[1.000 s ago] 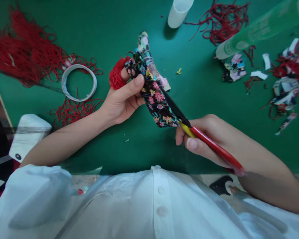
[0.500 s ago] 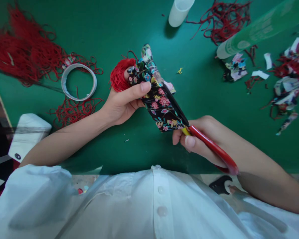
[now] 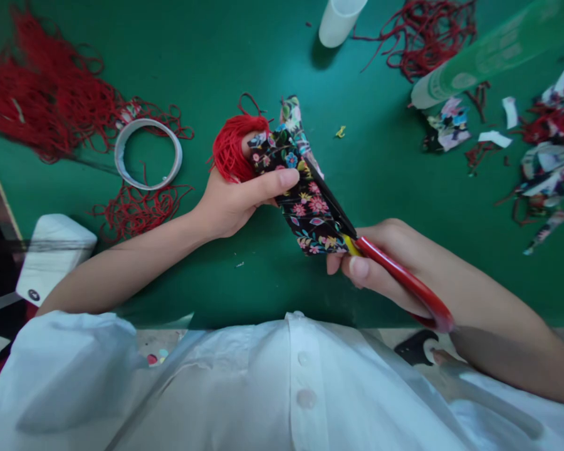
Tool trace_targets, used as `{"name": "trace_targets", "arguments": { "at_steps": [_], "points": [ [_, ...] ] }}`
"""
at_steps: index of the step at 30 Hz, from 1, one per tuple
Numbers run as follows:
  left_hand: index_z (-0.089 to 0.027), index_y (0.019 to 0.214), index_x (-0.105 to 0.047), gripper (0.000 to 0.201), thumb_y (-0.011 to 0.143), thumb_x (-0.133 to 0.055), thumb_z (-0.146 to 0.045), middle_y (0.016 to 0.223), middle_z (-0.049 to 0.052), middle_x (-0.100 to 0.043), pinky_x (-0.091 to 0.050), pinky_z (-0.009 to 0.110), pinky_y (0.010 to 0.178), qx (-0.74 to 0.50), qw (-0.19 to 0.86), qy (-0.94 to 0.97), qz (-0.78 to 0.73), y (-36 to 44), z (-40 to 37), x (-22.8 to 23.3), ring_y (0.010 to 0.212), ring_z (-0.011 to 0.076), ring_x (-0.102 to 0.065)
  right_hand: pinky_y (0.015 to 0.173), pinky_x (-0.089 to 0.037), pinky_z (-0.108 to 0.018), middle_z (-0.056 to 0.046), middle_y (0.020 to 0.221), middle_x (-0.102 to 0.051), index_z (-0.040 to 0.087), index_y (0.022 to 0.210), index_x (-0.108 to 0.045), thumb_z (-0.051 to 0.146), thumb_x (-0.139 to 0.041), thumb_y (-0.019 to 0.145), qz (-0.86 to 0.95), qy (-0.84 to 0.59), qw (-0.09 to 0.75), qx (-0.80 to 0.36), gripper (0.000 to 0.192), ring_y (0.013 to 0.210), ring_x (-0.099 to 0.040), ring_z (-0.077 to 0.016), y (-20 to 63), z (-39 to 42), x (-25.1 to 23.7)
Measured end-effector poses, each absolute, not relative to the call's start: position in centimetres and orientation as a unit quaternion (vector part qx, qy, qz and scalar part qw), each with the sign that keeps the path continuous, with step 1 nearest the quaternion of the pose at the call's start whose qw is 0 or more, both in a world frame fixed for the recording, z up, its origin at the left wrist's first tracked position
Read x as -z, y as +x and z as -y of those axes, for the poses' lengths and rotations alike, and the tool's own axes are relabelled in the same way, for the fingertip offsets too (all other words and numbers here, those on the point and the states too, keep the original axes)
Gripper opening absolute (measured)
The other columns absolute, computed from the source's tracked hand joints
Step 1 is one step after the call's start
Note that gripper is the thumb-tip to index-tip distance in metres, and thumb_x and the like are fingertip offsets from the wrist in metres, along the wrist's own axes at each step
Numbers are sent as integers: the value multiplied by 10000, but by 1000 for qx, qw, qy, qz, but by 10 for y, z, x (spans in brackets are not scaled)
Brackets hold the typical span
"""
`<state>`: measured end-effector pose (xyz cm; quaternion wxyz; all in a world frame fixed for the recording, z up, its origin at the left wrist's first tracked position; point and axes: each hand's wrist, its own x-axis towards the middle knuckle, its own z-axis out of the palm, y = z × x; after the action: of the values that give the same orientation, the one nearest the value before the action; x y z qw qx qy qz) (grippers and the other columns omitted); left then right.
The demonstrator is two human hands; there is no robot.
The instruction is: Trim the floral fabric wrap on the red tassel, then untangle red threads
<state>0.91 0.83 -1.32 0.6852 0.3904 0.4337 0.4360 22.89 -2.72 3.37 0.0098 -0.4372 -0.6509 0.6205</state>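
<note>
My left hand [image 3: 237, 203] is closed on a small doll wrapped in black floral fabric [image 3: 314, 219]. Red yarn [image 3: 232, 147] forms hair around the doll's head, which tilts to the upper left. My right hand [image 3: 376, 260] grips a pair of scissors [image 3: 395, 269] with red and yellow handles and black blades. The blades lie along the fabric's right edge, and part of them is hidden by the cloth. A lighter floral piece [image 3: 291, 116] sticks up behind the doll's top.
A tape roll [image 3: 117, 156] lies at left beside red yarn heaps [image 3: 61, 94]. A white phone-like object [image 3: 56, 257] sits near the front left edge. At the back stand a white cup [image 3: 338, 25] and a green tube [image 3: 493, 53]. Fabric and yarn scraps [image 3: 545, 156] litter the right side.
My left hand and the doll have shifted slightly right and down, toward the scissors. The fabric sits deeper between the blades. My right hand has hardly moved.
</note>
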Motion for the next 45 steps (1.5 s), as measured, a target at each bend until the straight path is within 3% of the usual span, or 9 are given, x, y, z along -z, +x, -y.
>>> {"name": "trace_targets", "arguments": {
  "at_steps": [6,16,22,45],
  "points": [
    [-210,841,-659,441,605,-847,-532,912,-22,-734,-582,378,965,-442,649,433,-443,6,-7,22,1023,215,-715,416,-215,-264,24,511,-414,178,702,-570,888,-264,806,648,-419,-11,-636,780,447,-337,-90,230,28,-33],
    [-208,831,-659,410,615,-852,-499,868,-7,-734,-602,326,861,-427,661,422,-450,5,-6,20,1025,216,-710,430,-235,-264,16,510,-475,182,684,-523,797,-253,893,635,-374,29,-675,704,445,-397,-87,234,32,-23],
    [-196,855,-643,459,583,-871,-488,836,-2,-723,-623,311,756,-410,696,375,-455,6,-5,13,979,230,-725,398,-294,-238,4,499,-505,183,650,-501,858,-299,830,597,-371,37,-710,728,427,-429,-87,232,32,-22],
    [-201,841,-649,478,538,-898,-474,854,3,-727,-636,324,745,-409,704,374,-445,3,-7,13,1011,254,-721,360,-296,-237,-3,456,-529,172,630,-556,871,-307,817,593,-362,41,-718,765,385,-452,-89,233,33,-18]
  ]
}}
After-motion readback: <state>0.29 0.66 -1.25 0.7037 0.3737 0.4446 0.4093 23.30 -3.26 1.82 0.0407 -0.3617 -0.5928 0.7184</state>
